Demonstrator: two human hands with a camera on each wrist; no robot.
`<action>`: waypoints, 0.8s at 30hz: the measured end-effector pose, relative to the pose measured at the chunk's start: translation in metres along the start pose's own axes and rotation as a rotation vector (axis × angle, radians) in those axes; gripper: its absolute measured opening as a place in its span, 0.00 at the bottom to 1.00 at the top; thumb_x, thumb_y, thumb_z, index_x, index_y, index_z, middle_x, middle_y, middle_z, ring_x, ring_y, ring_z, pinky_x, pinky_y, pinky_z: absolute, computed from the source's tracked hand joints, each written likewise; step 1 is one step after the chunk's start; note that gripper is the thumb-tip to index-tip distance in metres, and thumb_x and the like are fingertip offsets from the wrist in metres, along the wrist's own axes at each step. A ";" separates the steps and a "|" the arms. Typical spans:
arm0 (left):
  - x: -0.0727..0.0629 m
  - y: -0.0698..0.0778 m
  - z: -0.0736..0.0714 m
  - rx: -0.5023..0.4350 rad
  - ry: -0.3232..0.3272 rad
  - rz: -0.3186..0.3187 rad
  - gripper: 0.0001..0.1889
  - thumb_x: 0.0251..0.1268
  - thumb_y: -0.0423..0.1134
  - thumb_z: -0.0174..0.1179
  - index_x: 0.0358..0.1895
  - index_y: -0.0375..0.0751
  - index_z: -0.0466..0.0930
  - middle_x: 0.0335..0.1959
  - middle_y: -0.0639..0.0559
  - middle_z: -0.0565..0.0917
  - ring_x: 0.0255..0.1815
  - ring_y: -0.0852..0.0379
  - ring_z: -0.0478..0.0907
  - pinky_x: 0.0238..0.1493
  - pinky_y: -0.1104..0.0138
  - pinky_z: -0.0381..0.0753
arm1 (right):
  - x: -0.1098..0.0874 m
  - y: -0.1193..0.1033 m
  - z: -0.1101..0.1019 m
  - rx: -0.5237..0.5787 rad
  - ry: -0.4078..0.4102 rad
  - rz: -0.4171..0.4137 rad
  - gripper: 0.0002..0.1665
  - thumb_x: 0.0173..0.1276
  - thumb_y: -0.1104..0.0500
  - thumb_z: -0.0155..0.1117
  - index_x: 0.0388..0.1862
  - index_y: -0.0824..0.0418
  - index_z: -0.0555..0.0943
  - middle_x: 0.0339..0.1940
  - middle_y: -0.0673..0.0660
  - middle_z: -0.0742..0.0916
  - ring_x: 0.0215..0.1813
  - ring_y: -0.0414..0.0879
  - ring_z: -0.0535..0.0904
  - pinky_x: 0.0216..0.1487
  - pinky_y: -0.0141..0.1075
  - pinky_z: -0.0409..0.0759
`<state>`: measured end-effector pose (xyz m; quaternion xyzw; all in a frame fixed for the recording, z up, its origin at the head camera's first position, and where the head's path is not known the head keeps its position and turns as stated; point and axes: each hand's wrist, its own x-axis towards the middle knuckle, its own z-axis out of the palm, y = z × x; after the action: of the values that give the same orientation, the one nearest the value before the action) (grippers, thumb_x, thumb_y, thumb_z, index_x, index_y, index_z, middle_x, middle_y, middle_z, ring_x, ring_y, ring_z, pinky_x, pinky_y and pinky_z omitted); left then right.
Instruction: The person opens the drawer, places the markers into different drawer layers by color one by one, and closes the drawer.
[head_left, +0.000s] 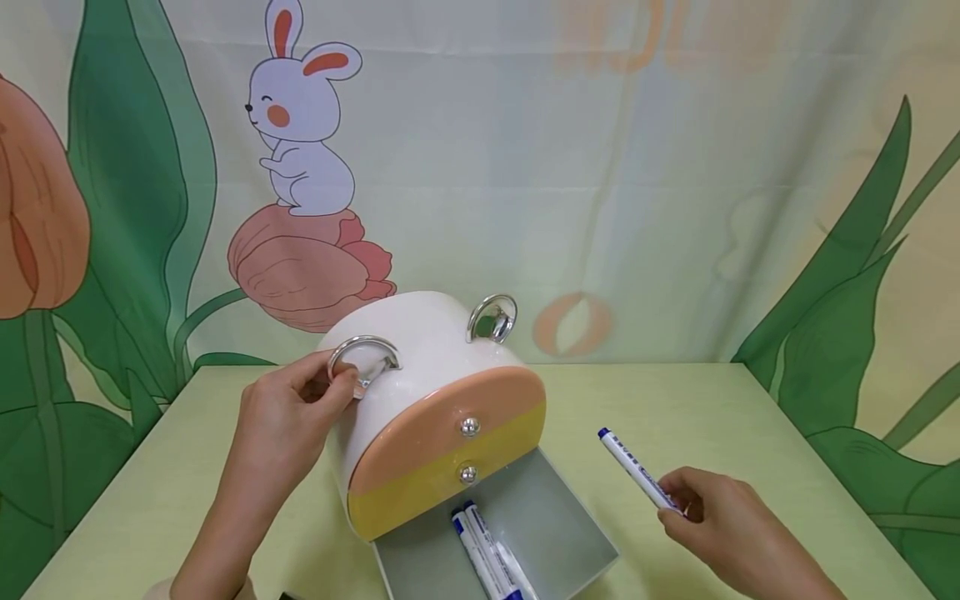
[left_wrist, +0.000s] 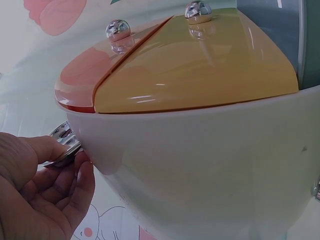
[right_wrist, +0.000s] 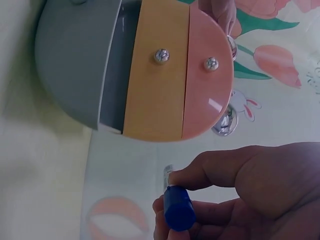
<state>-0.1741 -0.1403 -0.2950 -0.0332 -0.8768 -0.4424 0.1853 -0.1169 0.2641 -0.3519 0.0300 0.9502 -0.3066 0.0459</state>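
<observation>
A white rounded drawer box (head_left: 405, 333) stands on the table, with an orange drawer front (head_left: 420, 417) above a yellow one (head_left: 405, 492). Its lowest drawer (head_left: 577, 517), grey-green inside, is pulled out and holds blue-and-white markers (head_left: 480, 550) lying side by side. At the box's left side, my left hand (head_left: 292, 417) pinches a silver ring handle (head_left: 367, 342) between thumb and fingers. To the right of the drawer, my right hand (head_left: 727, 525) holds another blue-and-white marker (head_left: 633, 467) by one end, tilted and apart from the box. In the right wrist view its blue end (right_wrist: 179, 210) faces the camera.
A second silver ring (head_left: 495, 318) sits on the box's right side, and round silver knobs (head_left: 469, 427) mark the upper drawer fronts. Behind the pale green table (head_left: 675, 400) hangs a printed cloth (head_left: 480, 150) with a rabbit and tulips. A small dark object (head_left: 288, 596) shows at the bottom edge.
</observation>
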 end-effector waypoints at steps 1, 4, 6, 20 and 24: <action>0.000 0.000 0.000 0.000 -0.001 -0.002 0.07 0.73 0.40 0.61 0.38 0.42 0.86 0.28 0.50 0.82 0.37 0.53 0.76 0.31 0.75 0.78 | -0.001 -0.002 0.000 0.003 -0.001 -0.007 0.09 0.64 0.66 0.70 0.44 0.62 0.85 0.29 0.50 0.82 0.33 0.45 0.75 0.33 0.36 0.75; 0.000 -0.001 0.000 0.000 -0.011 -0.008 0.07 0.73 0.40 0.62 0.39 0.42 0.86 0.29 0.50 0.82 0.38 0.53 0.77 0.32 0.75 0.78 | -0.005 -0.009 0.001 0.009 -0.009 -0.019 0.10 0.64 0.67 0.71 0.44 0.62 0.85 0.28 0.49 0.83 0.33 0.45 0.75 0.33 0.36 0.75; 0.000 0.000 -0.001 0.001 -0.016 -0.009 0.07 0.73 0.40 0.62 0.39 0.42 0.86 0.29 0.50 0.82 0.38 0.53 0.77 0.32 0.75 0.78 | -0.006 -0.013 0.002 0.009 -0.014 -0.031 0.10 0.63 0.67 0.71 0.44 0.62 0.85 0.28 0.49 0.82 0.32 0.45 0.75 0.32 0.35 0.75; 0.000 0.000 0.000 -0.003 -0.009 -0.007 0.07 0.73 0.40 0.61 0.40 0.42 0.87 0.28 0.50 0.82 0.37 0.53 0.76 0.32 0.74 0.77 | -0.008 -0.035 0.011 0.007 -0.113 -0.127 0.11 0.62 0.68 0.71 0.43 0.60 0.86 0.29 0.49 0.81 0.34 0.45 0.74 0.33 0.35 0.76; 0.000 -0.001 0.000 -0.010 -0.014 -0.016 0.08 0.73 0.40 0.61 0.41 0.42 0.87 0.29 0.49 0.82 0.38 0.53 0.76 0.32 0.75 0.77 | -0.006 -0.036 0.014 0.016 -0.155 -0.154 0.10 0.63 0.68 0.70 0.43 0.60 0.87 0.30 0.49 0.80 0.34 0.46 0.75 0.32 0.34 0.77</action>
<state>-0.1744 -0.1409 -0.2955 -0.0302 -0.8760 -0.4481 0.1757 -0.1133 0.2265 -0.3414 -0.0665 0.9409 -0.3182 0.0954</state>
